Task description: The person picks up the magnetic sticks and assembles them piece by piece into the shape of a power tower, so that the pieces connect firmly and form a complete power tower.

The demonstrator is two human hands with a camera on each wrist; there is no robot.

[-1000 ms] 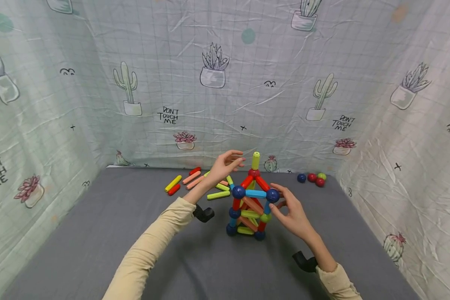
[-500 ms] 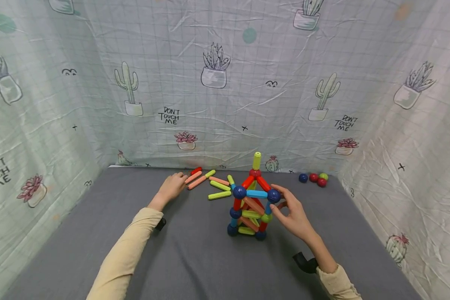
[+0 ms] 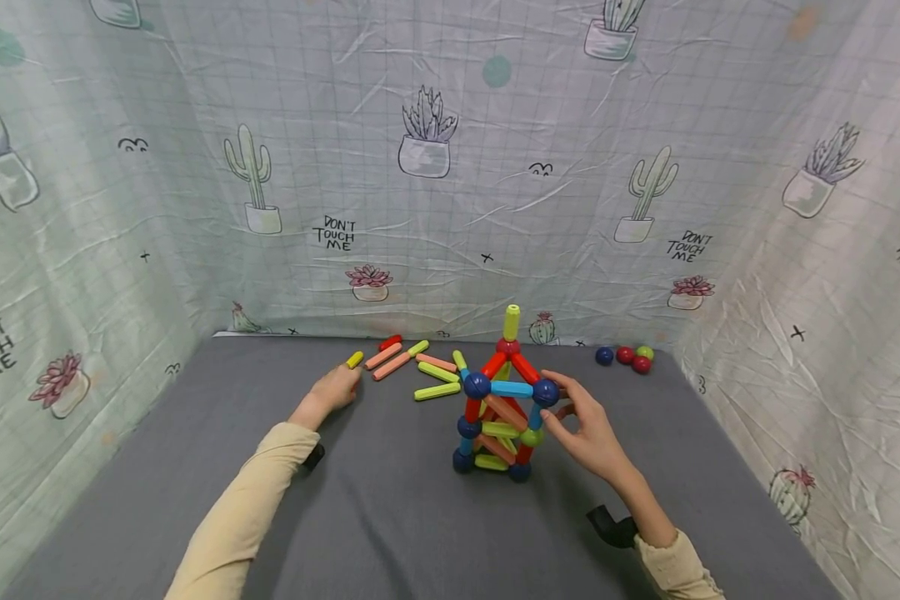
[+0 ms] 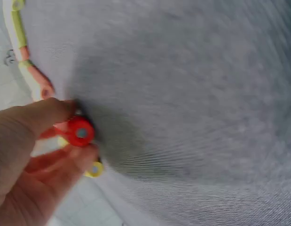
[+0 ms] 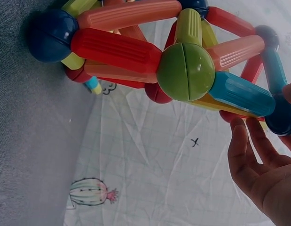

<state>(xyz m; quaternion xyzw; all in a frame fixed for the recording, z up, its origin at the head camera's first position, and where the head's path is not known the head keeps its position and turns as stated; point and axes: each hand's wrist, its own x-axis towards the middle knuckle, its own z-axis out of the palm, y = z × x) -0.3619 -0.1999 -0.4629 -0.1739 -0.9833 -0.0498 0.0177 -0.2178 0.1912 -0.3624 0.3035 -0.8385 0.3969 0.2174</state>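
In the left wrist view my left hand pinches a short red magnetic rod end-on between thumb and fingers. A yellow rod lies just beyond that hand. My right hand holds the upper right navy ball of a standing tower built of magnetic rods and balls, with the thumb on the near side. The tower has a light blue rod across its front, a green ball on its right side and a lime rod upright on its red top ball.
Left of the tower lie loose orange rods, lime rods and another red rod. Several loose balls sit at the back right of the grey table. A patterned cloth hangs behind and at both sides.
My left hand has gone from beside the tower's top leftward to the loose rods, then drawn slightly back with the red rod. My right hand stays at the tower.
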